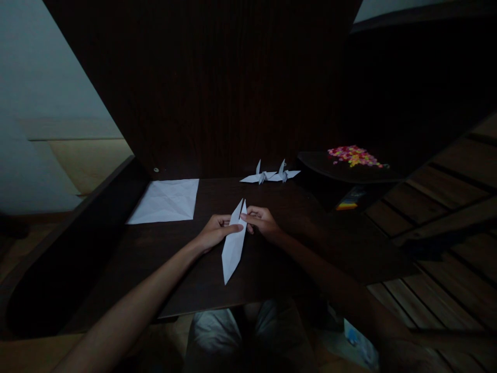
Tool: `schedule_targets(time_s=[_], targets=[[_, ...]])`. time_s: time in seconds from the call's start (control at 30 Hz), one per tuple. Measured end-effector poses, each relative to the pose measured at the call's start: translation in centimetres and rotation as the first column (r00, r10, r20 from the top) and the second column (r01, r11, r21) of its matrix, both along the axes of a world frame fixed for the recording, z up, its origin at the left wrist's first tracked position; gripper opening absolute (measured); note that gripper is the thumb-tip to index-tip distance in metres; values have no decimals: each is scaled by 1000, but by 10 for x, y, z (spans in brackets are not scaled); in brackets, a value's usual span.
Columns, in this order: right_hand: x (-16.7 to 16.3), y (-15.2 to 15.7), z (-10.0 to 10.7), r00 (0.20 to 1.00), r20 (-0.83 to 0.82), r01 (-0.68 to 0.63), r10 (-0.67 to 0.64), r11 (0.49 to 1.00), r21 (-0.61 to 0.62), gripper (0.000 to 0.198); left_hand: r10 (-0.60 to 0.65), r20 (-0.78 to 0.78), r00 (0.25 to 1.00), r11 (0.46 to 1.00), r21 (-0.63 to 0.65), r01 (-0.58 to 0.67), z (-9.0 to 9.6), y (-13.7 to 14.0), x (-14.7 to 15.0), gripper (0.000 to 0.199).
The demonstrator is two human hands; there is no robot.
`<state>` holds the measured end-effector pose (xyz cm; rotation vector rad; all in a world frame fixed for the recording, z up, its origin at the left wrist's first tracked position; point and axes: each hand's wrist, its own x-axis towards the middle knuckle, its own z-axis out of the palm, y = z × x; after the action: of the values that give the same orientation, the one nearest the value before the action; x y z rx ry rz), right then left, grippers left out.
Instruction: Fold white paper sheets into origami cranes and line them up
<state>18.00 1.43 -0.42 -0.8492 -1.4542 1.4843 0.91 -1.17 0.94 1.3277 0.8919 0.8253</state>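
Observation:
A long, narrow folded white paper [234,247] with pointed ends lies on the dark wooden table [295,259], pointing away from me. My left hand [215,231] pinches its upper left edge. My right hand [263,222] pinches its upper right edge near the split tips. Both hands rest on the table on either side of the paper.
A creased square white sheet [165,201] lies at the back left of the table. Two finished white paper cranes [269,175] stand at the back centre. A dark tray with small colourful pieces [354,155] sits at the back right. A tall dark panel rises behind.

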Motion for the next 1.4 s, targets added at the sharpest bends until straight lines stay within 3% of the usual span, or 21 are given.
schedule_targets(time_s=[0.5, 0.7, 0.9, 1.23, 1.4], targets=[[0, -2, 4, 998, 24, 49, -49, 999, 17, 33, 65, -9, 998, 998, -9, -65, -4, 1, 1, 29], [2, -1, 3, 999, 24, 32, -33, 999, 42, 32, 50, -12, 999, 999, -5, -50, 0, -1, 0, 26], [2, 2, 0, 998, 32, 60, -62, 997, 50, 35, 23, -41, 999, 996, -89, -26, 2, 0, -1, 28], [2, -4, 4, 997, 82, 4, -4, 1000, -4, 31, -120, -32, 992, 986, -119, 115, 7, -3, 0, 28], [2, -3, 6, 994, 101, 35, -39, 999, 34, 33, -85, -46, 995, 991, -108, 80, 4, -3, 1, 35]])
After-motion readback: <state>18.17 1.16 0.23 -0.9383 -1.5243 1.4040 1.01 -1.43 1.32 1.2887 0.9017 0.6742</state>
